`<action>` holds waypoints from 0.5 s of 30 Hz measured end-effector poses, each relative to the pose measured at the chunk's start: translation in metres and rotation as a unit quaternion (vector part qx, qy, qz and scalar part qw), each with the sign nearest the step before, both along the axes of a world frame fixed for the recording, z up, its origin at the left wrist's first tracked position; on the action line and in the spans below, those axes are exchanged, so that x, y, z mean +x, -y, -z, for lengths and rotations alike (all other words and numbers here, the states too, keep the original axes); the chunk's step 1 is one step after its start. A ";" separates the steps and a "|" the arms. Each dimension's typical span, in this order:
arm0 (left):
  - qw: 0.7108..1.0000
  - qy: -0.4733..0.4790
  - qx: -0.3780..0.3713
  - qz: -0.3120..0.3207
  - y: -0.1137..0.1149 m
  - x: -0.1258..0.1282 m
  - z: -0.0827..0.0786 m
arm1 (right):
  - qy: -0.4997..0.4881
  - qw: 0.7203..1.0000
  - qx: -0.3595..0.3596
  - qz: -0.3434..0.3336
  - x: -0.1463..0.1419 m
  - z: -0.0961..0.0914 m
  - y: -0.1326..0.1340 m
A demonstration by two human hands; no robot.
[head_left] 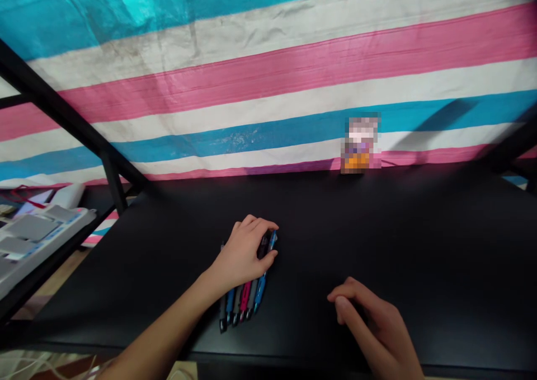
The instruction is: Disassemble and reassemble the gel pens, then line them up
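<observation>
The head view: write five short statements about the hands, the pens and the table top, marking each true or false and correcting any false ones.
1. The left hand is over the pens. True.
2. The right hand is apart from the pens. True.
3. The pink pen is rightmost. False: a blue pen is.
4. The pens lie end to end. False: they lie side by side.
5. The table top is black. True.

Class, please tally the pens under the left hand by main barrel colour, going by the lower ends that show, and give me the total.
Blue pens: 2
Pink pen: 1
Dark grey pens: 3
Total: 6
</observation>
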State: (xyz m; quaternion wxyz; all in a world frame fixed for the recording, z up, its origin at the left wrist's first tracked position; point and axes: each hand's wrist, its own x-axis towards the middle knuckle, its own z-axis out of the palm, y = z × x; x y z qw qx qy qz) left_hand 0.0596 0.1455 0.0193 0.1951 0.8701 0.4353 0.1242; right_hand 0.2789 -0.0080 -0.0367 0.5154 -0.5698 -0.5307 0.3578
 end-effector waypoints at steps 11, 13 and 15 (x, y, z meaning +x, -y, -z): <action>0.995 -0.062 0.082 -0.001 0.047 -0.025 -0.002 | 0.004 1.000 0.001 -0.020 0.005 0.000 0.000; 0.990 -0.058 0.128 0.005 0.067 -0.038 0.004 | 0.008 1.000 0.002 -0.021 0.005 0.000 0.001; 0.985 -0.072 0.159 0.018 0.085 -0.049 0.013 | 0.014 1.000 0.003 -0.019 0.006 0.000 0.002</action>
